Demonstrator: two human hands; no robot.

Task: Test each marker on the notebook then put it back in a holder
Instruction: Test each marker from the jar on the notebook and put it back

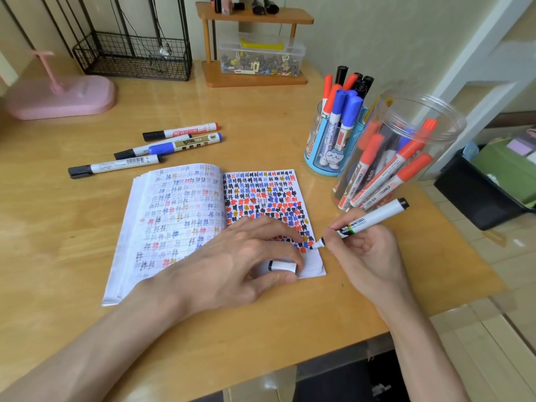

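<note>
The open notebook (179, 216) lies on the table (261, 117) near the middle of its front edge, and its right page is almost full of small red, blue and black marks. The right hand (368, 256) grasps an uncapped marker (365, 221) between thumb and fingers. The black tip meets the right page low down, close to the right edge of the page. The left hand (240, 256) rests on the lower part of the same page and pinches the white cap (282, 266) between thumb and fingers. Near the right edge of the table stand two holders just beside each other: a blue cup (319, 158) and a clear jar (420, 117), both with markers inside. Four more markers (179, 132) lie with caps on behind the notebook, toward the left. At the back edge stand a wooden shelf (255, 76) and a wire basket (133, 56), and a pink stand (66, 97) is at the back left corner.
</note>
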